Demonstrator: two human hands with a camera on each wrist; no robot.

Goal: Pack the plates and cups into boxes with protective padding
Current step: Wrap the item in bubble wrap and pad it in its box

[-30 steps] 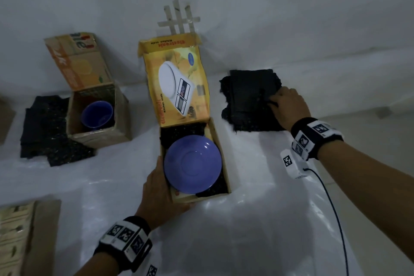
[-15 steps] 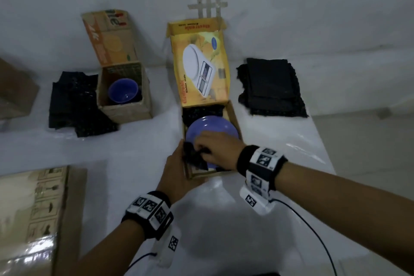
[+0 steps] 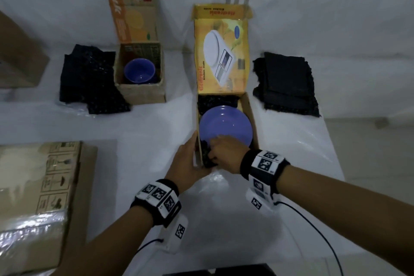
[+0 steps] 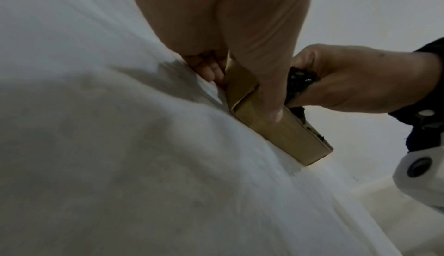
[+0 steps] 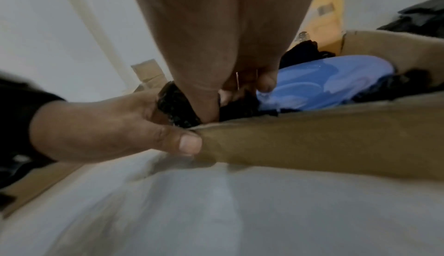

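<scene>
A purple plate [image 3: 226, 124] lies on black padding inside the open yellow kitchen-scale box [image 3: 252, 116]. My left hand [image 3: 186, 161] grips the box's near left corner, with the thumb [image 4: 264, 70] on the front wall. Just inside that corner my right hand [image 3: 220, 152] pinches a piece of black padding [image 3: 207, 159], beside the plate's near edge. The right wrist view shows the plate [image 5: 324, 81], the padding [image 5: 177, 104] and the left hand [image 5: 108, 127] on the box wall [image 5: 312, 142]. A purple cup [image 3: 139, 71] stands in a small brown box [image 3: 143, 94] at the back left.
A stack of black padding [image 3: 286, 83] lies right of the yellow box, and more padding [image 3: 87, 78] lies left of the small box. A large cardboard box [image 3: 38, 186] is at the near left, another [image 3: 18, 60] at the far left. The table edge runs down the right.
My right hand left the padding stack on the right and came to the yellow box's near left corner, with black padding in its fingers. The left hand stayed on the box.
</scene>
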